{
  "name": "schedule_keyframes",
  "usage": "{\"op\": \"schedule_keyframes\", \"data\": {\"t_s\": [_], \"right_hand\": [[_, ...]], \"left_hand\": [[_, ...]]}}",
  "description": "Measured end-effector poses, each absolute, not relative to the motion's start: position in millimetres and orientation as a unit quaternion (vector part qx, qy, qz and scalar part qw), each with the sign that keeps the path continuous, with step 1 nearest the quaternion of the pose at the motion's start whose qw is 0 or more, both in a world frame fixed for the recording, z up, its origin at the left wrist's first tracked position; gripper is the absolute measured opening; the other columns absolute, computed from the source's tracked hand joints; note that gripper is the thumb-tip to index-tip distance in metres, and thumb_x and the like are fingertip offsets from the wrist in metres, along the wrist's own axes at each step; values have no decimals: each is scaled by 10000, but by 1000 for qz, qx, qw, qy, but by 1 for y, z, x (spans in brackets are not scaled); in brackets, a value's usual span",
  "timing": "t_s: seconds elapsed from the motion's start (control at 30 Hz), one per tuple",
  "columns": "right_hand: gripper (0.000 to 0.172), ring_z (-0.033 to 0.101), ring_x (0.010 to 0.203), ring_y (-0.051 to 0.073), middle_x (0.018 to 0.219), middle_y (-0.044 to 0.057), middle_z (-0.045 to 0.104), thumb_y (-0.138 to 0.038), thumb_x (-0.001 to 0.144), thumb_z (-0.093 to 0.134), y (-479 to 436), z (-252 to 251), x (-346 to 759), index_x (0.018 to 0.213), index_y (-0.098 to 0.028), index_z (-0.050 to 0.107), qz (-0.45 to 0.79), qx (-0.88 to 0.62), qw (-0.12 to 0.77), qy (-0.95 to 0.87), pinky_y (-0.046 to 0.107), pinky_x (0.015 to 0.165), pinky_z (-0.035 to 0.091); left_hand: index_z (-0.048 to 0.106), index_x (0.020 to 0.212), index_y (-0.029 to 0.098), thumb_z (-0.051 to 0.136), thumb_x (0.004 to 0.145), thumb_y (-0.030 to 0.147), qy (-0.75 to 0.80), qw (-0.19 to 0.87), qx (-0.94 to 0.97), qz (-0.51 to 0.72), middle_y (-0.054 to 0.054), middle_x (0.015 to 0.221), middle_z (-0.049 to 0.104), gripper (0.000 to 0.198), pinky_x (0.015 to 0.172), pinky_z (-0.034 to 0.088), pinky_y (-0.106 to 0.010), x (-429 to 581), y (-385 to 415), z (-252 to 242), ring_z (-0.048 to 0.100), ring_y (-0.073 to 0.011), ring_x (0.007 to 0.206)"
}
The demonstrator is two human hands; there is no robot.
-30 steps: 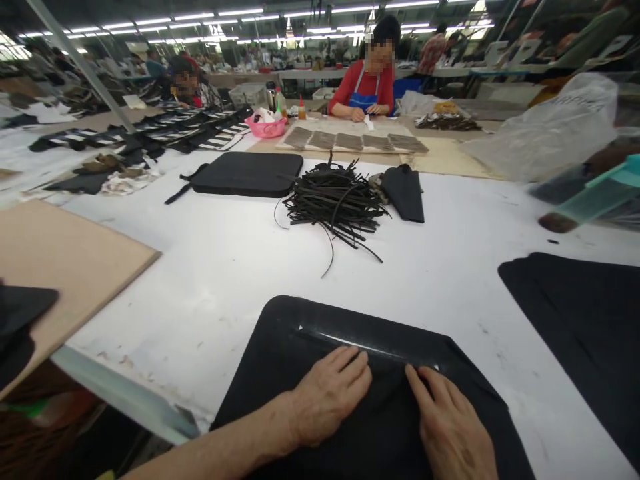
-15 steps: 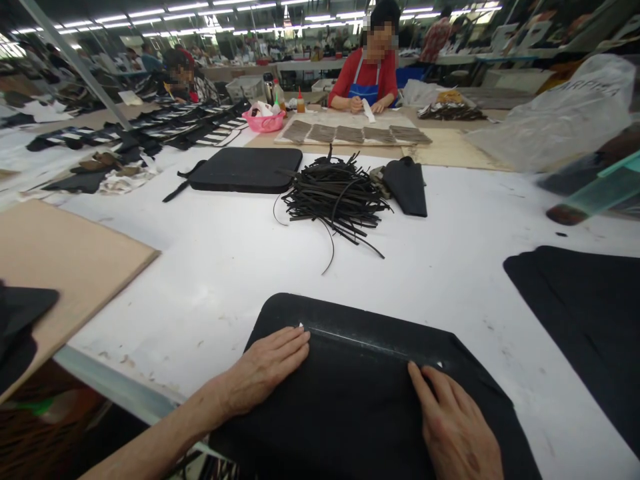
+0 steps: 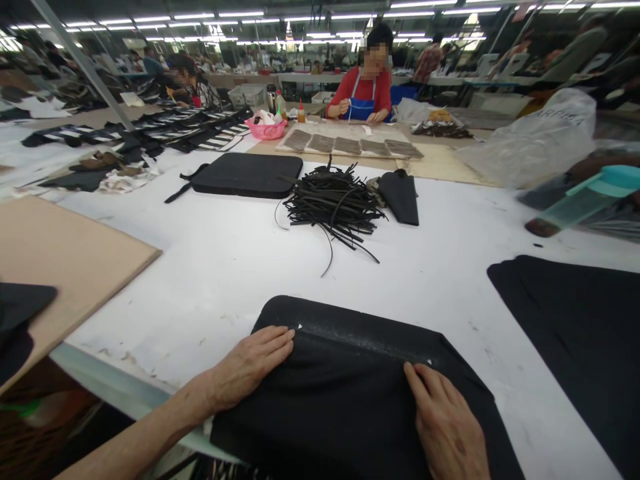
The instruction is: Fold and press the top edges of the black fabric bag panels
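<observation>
Beyond the strip pile [image 3: 334,200], white material [image 3: 265,118] is held in a pink basket [image 3: 267,132]. Before the pile, the black panel [image 3: 345,400] is overlaid by the left hand [image 3: 253,360], fingers together, and the right hand [image 3: 450,420], fingers slightly spread; any pinch there cannot be told.

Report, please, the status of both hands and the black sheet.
Left hand on black sheet, near white mark. Right hand on sheet, near second mark. Sheet lightly creased. Black strip pile beyond, apart from sheet.

Noted beyond your left hand [image 3: 255,363]: pink basket [image 3: 267,131]; nearer you, to its right, heaped black strips [image 3: 334,201]. Left of that hand: tan board [image 3: 75,250]. Ahead-right of your right hand [image 3: 447,417]: turquoise-lidded bottle [image 3: 575,207].
</observation>
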State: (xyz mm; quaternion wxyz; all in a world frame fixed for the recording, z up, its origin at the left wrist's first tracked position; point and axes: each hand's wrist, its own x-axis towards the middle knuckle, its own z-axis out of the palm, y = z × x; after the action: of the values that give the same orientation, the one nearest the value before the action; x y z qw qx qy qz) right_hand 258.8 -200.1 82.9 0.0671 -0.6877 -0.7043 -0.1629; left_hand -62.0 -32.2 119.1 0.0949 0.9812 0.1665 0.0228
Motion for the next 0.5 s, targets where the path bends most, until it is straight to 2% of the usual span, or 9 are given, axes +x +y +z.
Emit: {"op": "schedule_keyframes", "data": {"t_s": [0.17,0.27,0.37,0.5], "right_hand": [[435,509,997,267,1075,115,570,40,765,387,-202,86,263,1144,-121,528,-154,-712,64,-683,391,842,455],[438,501,1017,262,1082,112,574,32,773,391,-207,91,264,1156,-129,530,-130,-729,66,-668,379,864,450],[449,505,1011,254,1097,110,574,35,771,387,-214,96,275,1162,-131,533,-92,-761,64,-640,366,860,451],[336,536,943,232,1047,90,586,-19,818,356,-230,109,306,1010,-166,590,-33,-828,91,-552,363,806,466]], "left_hand": [[393,1326,218,313,853,38,198,120,971,61,-29,1348,447,512,1027,385,-346,-64,-35,115,397,-187,1236],[395,1326,272,345,851,84,212,112,966,95,13,1341,455,513,992,421,-315,-69,-34,106,412,-185,1224],[423,1301,342,393,848,161,220,104,959,142,49,1286,512,489,918,479,-285,-73,-28,88,488,-197,1154],[506,1210,413,382,859,217,283,174,913,235,79,1176,597,420,889,500,-297,-74,-22,65,549,-205,1081]]}}
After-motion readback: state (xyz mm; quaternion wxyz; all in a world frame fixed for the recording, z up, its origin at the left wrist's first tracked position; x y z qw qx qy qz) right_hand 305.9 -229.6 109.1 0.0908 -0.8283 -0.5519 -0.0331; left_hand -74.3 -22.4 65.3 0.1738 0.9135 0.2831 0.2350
